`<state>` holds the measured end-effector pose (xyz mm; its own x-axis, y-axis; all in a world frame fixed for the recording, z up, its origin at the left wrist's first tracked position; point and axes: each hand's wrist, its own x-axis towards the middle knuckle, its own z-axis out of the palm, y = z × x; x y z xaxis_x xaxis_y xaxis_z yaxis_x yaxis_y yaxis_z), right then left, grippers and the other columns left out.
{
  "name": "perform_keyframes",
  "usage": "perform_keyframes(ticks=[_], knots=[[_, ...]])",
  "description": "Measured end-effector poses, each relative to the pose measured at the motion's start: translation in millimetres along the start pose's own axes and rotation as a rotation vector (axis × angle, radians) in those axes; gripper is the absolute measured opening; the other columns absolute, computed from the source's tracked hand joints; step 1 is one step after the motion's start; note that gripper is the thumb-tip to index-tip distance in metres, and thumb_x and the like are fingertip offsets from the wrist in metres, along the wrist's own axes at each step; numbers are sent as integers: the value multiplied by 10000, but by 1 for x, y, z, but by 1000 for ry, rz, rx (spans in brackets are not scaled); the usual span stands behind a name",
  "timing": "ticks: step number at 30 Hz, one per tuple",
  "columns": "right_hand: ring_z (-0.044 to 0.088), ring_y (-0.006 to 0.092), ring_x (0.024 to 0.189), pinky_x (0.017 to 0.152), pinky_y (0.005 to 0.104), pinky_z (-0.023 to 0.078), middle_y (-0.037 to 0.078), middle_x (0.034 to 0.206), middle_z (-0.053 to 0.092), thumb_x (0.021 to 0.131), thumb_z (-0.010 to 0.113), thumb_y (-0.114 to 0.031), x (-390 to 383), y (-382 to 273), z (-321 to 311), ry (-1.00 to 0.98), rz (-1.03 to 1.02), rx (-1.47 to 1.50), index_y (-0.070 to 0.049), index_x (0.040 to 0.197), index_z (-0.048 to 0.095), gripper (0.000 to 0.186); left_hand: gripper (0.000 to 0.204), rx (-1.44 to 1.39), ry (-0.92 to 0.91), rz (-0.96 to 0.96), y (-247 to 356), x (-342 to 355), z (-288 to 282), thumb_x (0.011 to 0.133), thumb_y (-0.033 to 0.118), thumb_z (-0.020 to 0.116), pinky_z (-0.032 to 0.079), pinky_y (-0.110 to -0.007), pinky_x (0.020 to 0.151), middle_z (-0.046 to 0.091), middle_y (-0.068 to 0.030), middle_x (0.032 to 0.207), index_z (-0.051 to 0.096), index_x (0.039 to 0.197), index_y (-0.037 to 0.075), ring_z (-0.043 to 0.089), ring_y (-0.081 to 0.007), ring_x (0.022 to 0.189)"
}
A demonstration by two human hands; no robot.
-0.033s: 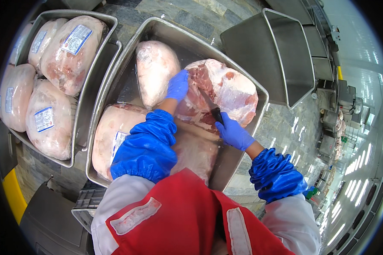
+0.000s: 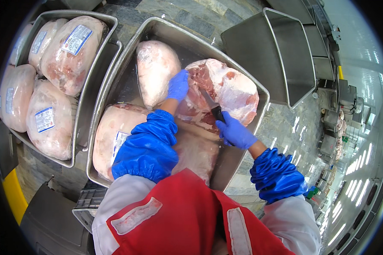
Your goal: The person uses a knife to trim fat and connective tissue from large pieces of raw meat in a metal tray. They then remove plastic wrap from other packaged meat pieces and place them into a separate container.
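A large cut of raw meat point(image 2: 238, 91), with dark red flesh and pale fat, lies at the right side of a deep metal bin. My left hand point(image 2: 178, 86), in a blue glove, has its fingers closed on the meat's left edge. In my right hand point(image 2: 235, 132), also gloved in blue, is a knife point(image 2: 217, 113) gripped by its black handle. The blade slants up and left against the red flesh, its tip next to the cut face. A pale wrapped piece of meat point(image 2: 156, 72) rests just left of my left hand.
The metal bin point(image 2: 101, 100) also holds a labelled wrapped piece point(image 2: 110, 123) and a pale slab point(image 2: 195, 155) nearer me. To the left stands another bin point(image 2: 111, 21) with several wrapped, labelled pieces. Beyond the right rim is a grey metal bin point(image 2: 255, 55) on the tiled floor.
The knife has tilted slightly in my right hand, and that hand has shifted a touch to the right. My left hand stays on the meat.
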<state>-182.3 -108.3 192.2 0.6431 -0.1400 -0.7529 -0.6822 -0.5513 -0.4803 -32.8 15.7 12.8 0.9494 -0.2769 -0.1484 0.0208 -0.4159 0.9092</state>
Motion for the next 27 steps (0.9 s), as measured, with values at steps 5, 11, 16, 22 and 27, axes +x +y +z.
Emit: perform_keyframes(ticks=[5, 11, 16, 22, 27], knots=[[520, 212, 479, 415, 325, 410, 140, 624, 517, 846, 450, -198, -6, -42, -28, -178, 141, 107, 15, 1064, 370, 315, 287, -85, 70, 8, -13, 1, 7, 864, 261, 362, 400, -416, 786, 561, -180, 953, 539, 971, 63, 521, -356, 888], [566, 243, 507, 449, 380, 426, 201, 646, 546, 869, 439, -241, -12, 11, -6, 206, -317, -548, 0, 1149, 336, 384, 193, 141, 108, 149, 10, 6, -3, 794, 179, 459, 388, -415, 794, 508, -128, 1017, 552, 951, 115, 490, -345, 906], [554, 242, 504, 464, 370, 429, 164, 630, 547, 872, 444, -226, -7, 39, 71, 345, -159, -78, -10, 1216, 285, 436, 155, 296, 3, 610, 40, 4, -20, 709, 102, 516, 394, -407, 788, 496, -116, 953, 556, 859, 110, 486, -334, 855], [520, 200, 474, 438, 325, 424, 121, 634, 538, 881, 439, -236, 32, 62, 135, 446, -170, 176, -15, 1226, 268, 445, 86, -19, -47, 431, -3, 30, -14, 732, 98, 497, 417, -393, 762, 482, -136, 905, 534, 809, 90, 490, -343, 852], [522, 186, 477, 430, 323, 429, 116, 627, 527, 881, 431, -253, 22, 50, 107, 297, -42, 137, -14, 1209, 278, 434, 126, 47, -1, 276, -2, 16, -4, 771, 71, 451, 412, -383, 774, 502, -158, 923, 533, 867, 75, 499, -331, 879]])
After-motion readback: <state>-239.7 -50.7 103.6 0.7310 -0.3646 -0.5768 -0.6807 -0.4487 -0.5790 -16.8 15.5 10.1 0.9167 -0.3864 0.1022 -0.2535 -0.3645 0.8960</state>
